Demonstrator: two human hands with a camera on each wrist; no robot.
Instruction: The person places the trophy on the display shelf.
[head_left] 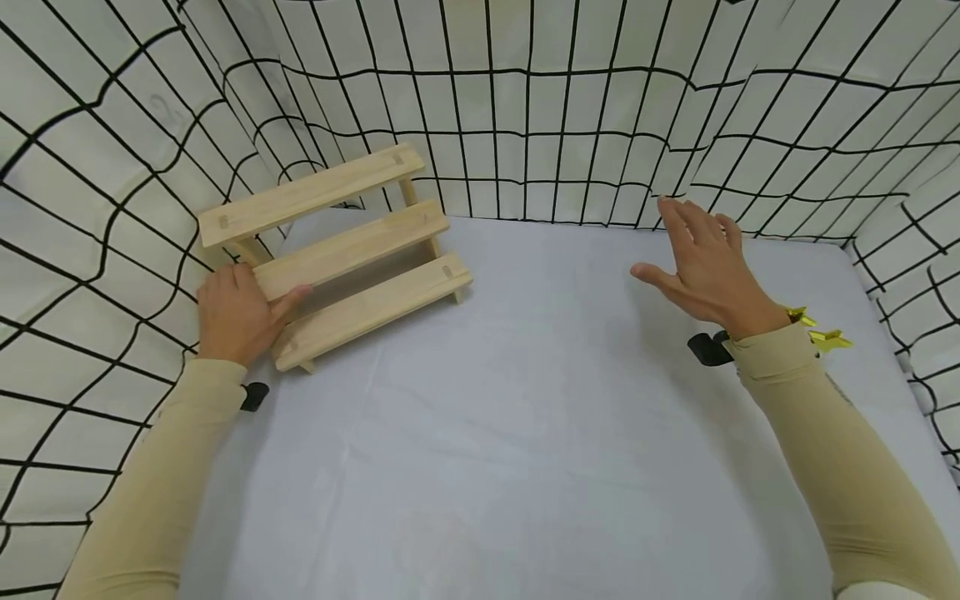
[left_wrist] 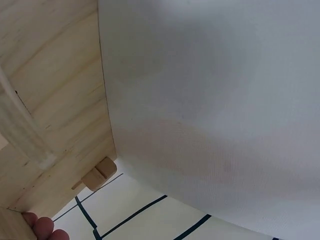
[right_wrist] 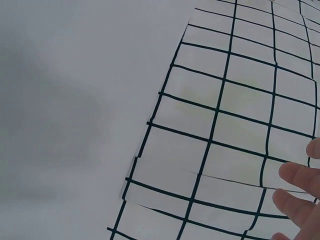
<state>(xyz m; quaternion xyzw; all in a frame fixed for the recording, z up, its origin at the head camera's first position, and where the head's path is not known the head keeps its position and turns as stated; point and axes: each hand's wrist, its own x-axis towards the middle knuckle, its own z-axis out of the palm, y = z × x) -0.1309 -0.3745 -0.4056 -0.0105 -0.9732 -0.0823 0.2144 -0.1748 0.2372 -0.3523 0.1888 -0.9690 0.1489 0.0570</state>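
- At the left of the flat, pale grey-white bench (head_left: 495, 433): a pale wooden three-tier stepped rack (head_left: 352, 244), set at a slant, its highest board at the back and its lowest in front. Short feet show under the front board; firm contact of each foot with the bench cannot be told.
- At the rack's left end: the left hand (head_left: 236, 312), holding the end of the middle board. Fingers lie over the far side, thumb along the front, pointing right; grip narrow, around the wood.
- Left wrist view: a broad grained wooden face fills the left side, with a rounded wooden end piece (left_wrist: 100, 173) near its lower corner; a few fingertips (left_wrist: 44, 227) show at the lower left against the wood.
- Over the right part of the bench: the right hand (head_left: 708, 267), holding nothing. Fingers wide, thumb well apart; it is well clear of the rack.
- Around the back and sides: black wire grid panels (head_left: 528, 73) before a whitish backing. The rack's left end is near the left panel.
- On the arms: long beige sleeves (head_left: 832, 450); a small black piece (head_left: 708, 348) at each wrist; shiny yellow pieces (head_left: 828, 340) beside the right cuff.
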